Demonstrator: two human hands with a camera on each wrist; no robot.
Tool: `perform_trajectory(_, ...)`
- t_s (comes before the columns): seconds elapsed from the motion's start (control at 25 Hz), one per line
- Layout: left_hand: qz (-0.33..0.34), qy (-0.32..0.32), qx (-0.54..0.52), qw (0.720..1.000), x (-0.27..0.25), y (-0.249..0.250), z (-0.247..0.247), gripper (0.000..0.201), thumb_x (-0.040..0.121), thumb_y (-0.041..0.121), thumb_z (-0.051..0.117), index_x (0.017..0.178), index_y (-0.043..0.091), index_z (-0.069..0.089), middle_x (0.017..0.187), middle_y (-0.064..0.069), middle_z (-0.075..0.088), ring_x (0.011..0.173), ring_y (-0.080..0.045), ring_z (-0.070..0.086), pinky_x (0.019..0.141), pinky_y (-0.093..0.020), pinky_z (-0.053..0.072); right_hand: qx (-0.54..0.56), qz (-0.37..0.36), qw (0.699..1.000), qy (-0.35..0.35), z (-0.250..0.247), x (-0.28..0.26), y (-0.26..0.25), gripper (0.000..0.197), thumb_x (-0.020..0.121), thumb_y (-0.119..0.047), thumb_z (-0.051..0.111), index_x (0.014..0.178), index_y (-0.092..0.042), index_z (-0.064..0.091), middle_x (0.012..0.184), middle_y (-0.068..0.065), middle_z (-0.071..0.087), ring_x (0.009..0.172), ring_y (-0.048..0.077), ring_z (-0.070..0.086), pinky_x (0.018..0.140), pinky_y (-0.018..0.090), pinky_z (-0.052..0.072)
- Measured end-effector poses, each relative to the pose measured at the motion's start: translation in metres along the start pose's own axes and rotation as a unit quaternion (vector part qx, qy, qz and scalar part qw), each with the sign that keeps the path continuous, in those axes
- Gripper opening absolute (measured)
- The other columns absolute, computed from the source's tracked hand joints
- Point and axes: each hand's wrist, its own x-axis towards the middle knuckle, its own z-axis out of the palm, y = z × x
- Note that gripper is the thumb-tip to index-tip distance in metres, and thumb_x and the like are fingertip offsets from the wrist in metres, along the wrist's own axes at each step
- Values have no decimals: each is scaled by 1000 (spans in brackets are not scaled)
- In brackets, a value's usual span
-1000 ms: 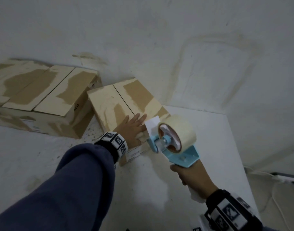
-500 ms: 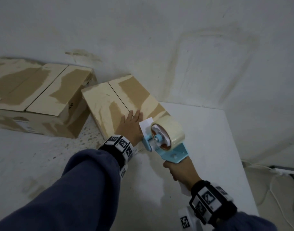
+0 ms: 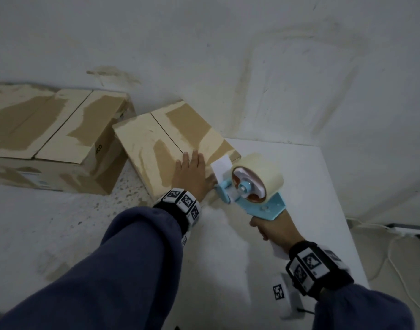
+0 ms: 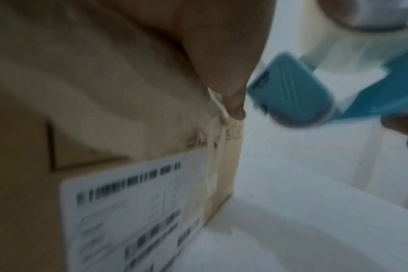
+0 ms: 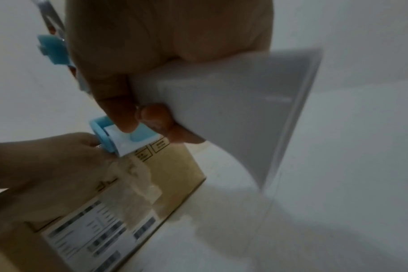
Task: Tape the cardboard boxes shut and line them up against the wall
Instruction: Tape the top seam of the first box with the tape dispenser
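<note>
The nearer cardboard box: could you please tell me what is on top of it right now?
The left hand lies flat on the nearer box, fingers straight, beside the tape dispenser held by the right hand. The hand covers the near end of the flap seam.

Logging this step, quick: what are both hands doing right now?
Left hand: open, fingers flat on the small box.
Right hand: closed around the tape dispenser handle.
</note>
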Motion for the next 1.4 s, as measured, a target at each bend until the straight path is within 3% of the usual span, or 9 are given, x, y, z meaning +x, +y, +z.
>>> perform_trajectory(0.28, 127, -1, 88, 988, -17, -9, 6, 84, 92, 59, 27, 149, 5, 1, 159, -14, 3, 145, -38, 9, 115, -44, 18, 49, -77, 995, 26, -17, -2, -50, 26, 73, 10, 61, 61, -7, 46, 44, 4, 45, 37, 14, 38, 39, 24, 33)
perform_trajectory(0.52, 341, 89, 182, 918, -25, -71, 3, 80, 71, 64, 54, 134, 18, 39, 134, -6, 57, 118, -26, 59, 87, -43, 52, 39, -113, 992, -35, -5, -7, -92, 23, 73, 9, 61, 61, -4, 47, 43, 6, 44, 35, 15, 38, 37, 24, 32)
perform_trajectory(0.72, 267, 52, 179, 946, -23, -91, -13, 93, 59, 52, 80, 137, 29, 34, 136, -7, 55, 120, -29, 57, 90, -49, 50, 39, -122, 990, -50, 24, -2, -107, 23, 72, 8, 63, 62, -6, 49, 43, 5, 45, 36, 14, 38, 37, 23, 32)
perform_trajectory(0.84, 247, 23, 100, 964, -25, -87, -16, 72, 86, 41, 54, 148, 31, 18, 158, -3, 16, 145, -24, 18, 114, -46, 21, 41, -119, 991, -55, 42, 3, -109, 23, 72, 8, 63, 61, -7, 50, 42, 3, 47, 35, 14, 39, 39, 23, 32)
perform_trajectory(0.92, 151, 27, -137, 979, -27, -82, -32, 60, 88, 42, 41, 144, 24, 34, 153, -5, 30, 138, -21, 32, 113, -37, 26, 43, -121, 990, -59, 52, 4, -112, 22, 73, 8, 63, 62, -7, 50, 43, 3, 46, 36, 15, 39, 40, 24, 32)
perform_trajectory(0.96, 43, 62, -330, 941, -26, -79, -42, 52, 91, 39, 40, 138, 18, 46, 144, -8, 46, 124, -22, 49, 104, -34, 37, 46, -125, 989, -63, 55, 4, -114, 21, 73, 8, 63, 64, -6, 50, 44, 4, 46, 36, 15, 38, 40, 24, 32)
perform_trajectory(1.04, -138, 16, -637, 759, -21, -76, -65, 55, 93, 51, 39, 123, 8, 56, 119, -11, 63, 92, -23, 64, 80, -31, 46, 47, -139, 987, -72, 61, 5, -120, 21, 74, 8, 63, 66, -6, 50, 44, 1, 47, 38, 14, 38, 40, 25, 32)
perform_trajectory(1.16, -141, -164, -806, 552, -22, -78, -85, 81, 82, 73, 35, 114, 1, 55, 110, -20, 63, 93, -31, 65, 87, -38, 47, 31, -159, 984, -78, 69, 6, -127, 21, 72, 7, 65, 66, -8, 52, 41, -6, 50, 38, 11, 40, 39, 24, 34)
perform_trajectory(1.4, -175, -88, -848, 492, -21, -88, -81, 34, 95, 28, 47, 116, 2, 54, 89, -12, 62, 78, -21, 59, 79, -31, 49, 9, -163, 983, -79, 75, 6, -124, 20, 70, 3, 69, 71, -13, 56, 45, -9, 53, 41, 10, 44, 42, 26, 37)
